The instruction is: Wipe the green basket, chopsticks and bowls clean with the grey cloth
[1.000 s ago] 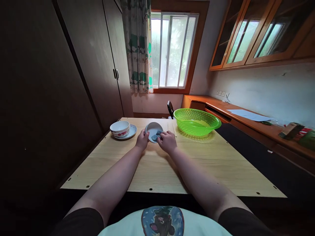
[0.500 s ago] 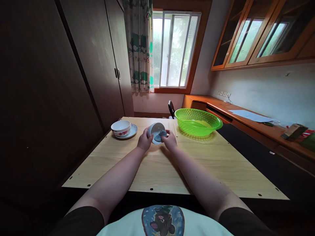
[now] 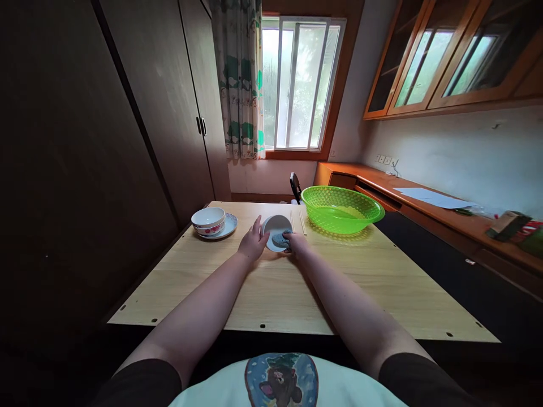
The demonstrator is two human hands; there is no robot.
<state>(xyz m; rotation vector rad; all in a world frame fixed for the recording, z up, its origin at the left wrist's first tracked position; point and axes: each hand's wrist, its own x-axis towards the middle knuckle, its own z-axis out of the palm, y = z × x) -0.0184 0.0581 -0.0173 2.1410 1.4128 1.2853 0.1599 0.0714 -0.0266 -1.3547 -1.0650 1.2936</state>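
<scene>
A white bowl [image 3: 275, 224] is tilted above the table, its inside turned toward me. My right hand [image 3: 299, 245] grips a blue-grey cloth [image 3: 280, 239] pressed against the inside of the bowl near its right rim. Some of the right fingers are hidden behind the bowl. At the bowl's left side is my left hand [image 3: 252, 244], its fingers stretched out and its thumb at the rim; whether the thumb touches cannot be told. Just behind the bowl, pale chopsticks [image 3: 302, 223] lie on the wooden table [image 3: 280, 294].
On the table's left, white bowls with a red floral pattern [image 3: 207, 221] are stacked on a plate [image 3: 231, 225]. A green perforated plastic basket [image 3: 341, 219] stands at the back right. Beyond it runs an orange-brown desk [image 3: 382, 180] with papers [image 3: 432, 198]. A dark wardrobe [image 3: 169, 113] borders the left.
The bowl has shifted slightly right and faces me more squarely. My left fingers have loosened from around it and straightened. My right hand has moved a little right with the cloth.
</scene>
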